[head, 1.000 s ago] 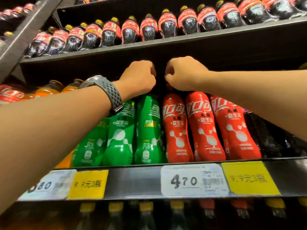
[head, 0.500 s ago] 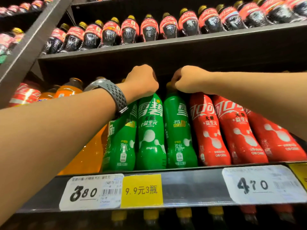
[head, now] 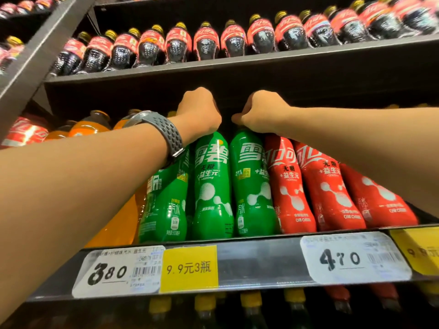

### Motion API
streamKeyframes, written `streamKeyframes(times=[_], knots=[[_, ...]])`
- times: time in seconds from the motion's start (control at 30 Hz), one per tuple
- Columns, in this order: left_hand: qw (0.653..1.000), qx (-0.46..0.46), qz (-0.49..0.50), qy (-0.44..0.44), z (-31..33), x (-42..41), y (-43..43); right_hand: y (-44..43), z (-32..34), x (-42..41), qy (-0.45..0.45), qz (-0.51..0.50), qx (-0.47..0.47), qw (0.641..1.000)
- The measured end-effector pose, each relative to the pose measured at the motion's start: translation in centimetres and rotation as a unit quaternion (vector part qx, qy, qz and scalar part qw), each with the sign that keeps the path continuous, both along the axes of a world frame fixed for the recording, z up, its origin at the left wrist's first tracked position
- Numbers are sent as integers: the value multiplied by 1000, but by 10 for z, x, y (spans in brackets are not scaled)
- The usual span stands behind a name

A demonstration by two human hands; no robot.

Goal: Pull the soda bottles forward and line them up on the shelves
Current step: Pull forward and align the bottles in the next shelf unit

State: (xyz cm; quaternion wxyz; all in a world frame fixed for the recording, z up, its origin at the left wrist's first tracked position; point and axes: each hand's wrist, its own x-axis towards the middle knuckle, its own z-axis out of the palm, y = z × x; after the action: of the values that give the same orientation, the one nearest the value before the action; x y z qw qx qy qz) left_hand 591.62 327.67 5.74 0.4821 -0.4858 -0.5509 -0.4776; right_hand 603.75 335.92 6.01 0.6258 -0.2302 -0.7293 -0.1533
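Presently, entries run left to right, each placed against the yellow paper promotion tag [head: 188,268] on the dark metal shelf edge [head: 256,262].

1. Clear plastic soda bottles of orange drink [head: 90,125]: up and well left of the tag, partly hidden by the forearm.
2. Left green plastic soda bottle with white lettering [head: 164,198]: just up-left of the tag, touching its neighbour.
3. Left hand [head: 198,112], grey perforated watch strap [head: 164,134] at the wrist: straight above the tag, fingers curled tight round the top of the middle green plastic soda bottle [head: 211,186], whose cap is hidden under the fist.
4. Right hand [head: 259,112]: above and just right of the tag, likewise curled round the top of the right green plastic soda bottle [head: 251,186], thumb showing, cap hidden.
5. Three red plastic soda bottles with white lettering [head: 327,186]: up-right of the tag, the first touching the right green bottle.
6. Dark cola bottles with red labels and yellow caps [head: 206,47]: high above the tag, in an even row.

Step in hand, as judged: fronting the green pair, whose bases stand near the lip. The next move calls for an even draw by both necks, bottles kept upright, labels squared outward, and no nudging of the red neighbour.
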Motion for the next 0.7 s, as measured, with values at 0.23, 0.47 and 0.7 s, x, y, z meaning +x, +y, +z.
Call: streamKeyframes(times=[0.23,0.47,0.7], knots=[[998,5,51,39,-4,-1,2,2,-9,-15,16,-58,47,997],[990,-66,77,102,-3,-10,-10,1,-10,-20,0,-143,116,983],[961,-4,241,139,-2,-40,-42,-15,-5,-22,-4,-107,147,983]])
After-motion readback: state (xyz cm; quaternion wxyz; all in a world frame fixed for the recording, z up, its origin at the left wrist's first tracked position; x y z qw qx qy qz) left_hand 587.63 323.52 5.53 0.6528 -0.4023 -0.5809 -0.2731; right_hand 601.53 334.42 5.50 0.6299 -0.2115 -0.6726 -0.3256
